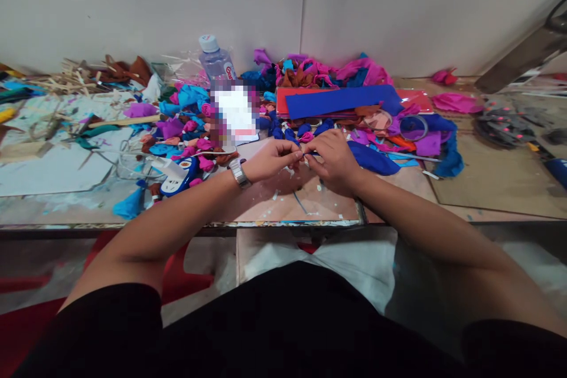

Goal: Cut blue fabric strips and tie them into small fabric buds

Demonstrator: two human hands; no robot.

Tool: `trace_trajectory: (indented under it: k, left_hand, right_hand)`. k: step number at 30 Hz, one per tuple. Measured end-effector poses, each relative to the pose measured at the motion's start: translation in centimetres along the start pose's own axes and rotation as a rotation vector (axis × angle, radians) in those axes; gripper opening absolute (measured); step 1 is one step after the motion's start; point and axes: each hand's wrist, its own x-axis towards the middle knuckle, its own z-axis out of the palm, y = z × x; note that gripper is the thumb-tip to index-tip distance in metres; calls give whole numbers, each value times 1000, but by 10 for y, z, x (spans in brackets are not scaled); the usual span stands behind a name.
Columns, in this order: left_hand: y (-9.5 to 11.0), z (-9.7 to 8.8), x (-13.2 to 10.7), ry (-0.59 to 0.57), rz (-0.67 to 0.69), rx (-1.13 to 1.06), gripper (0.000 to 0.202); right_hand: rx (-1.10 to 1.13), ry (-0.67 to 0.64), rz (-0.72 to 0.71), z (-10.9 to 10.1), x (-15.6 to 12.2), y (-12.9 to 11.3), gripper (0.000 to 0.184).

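My left hand (277,158), with a metal watch (240,173) on its wrist, is closed in a pinch above the front part of the table. Its fingertips meet those of my right hand (333,158), which is pinched too. Whatever small thing they grip is mostly hidden; a little dark blue shows between the fingers. A dark blue piece of cloth (374,159) lies just right of my right hand. Behind both hands sit several small bunched pieces of blue cloth (303,130). White scraps dot the tabletop (266,204) below them.
A clear bottle (215,65) stands behind a blurred, bright rectangle (238,112). A blue-and-white power strip (179,177) with a plugged-in charger lies left. Coloured cloth scraps (190,97), a flat blue sheet (343,101), a tape roll (413,127) and cardboard (496,183) cover other parts.
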Motion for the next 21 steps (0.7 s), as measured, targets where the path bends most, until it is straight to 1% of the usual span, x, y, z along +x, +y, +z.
trace_trajectory:
  k: [2,3,6,8,10,13,15,17,19,21]
  left_hand:
    - [1,1,-1,22,42,76,54]
    - [1,2,-2,50,78,155,50]
    - [0,2,-5,163,246,529,36]
    - [-2,1,-7,191,341,729,30]
    - [-4,1,-9,191,380,800,29]
    - [-2,2,-9,201,368,749,29]
    - [1,2,-9,206,328,664,31]
    - [5,1,-7,175,259,532,38]
    - [6,0,-5,76,145,305,51]
    - [6,0,-3,-55,-43,-40,66]
  right_hand:
    - [10,-3,22,0,0,0,15]
    - [22,-5,40,1,0,-1,16]
    - [87,-6,92,2,-1,-2,16]
    - [134,-3,119,3,-1,-3,14]
    - [159,2,133,3,-1,-4,13]
    - [159,16,122,3,0,-5,13]
    - [149,28,106,2,0,-5,14]
    - [134,40,101,1,1,-5,15]
    - [117,45,97,-1,1,-4,14]
    - [101,45,74,-1,1,-4,14]
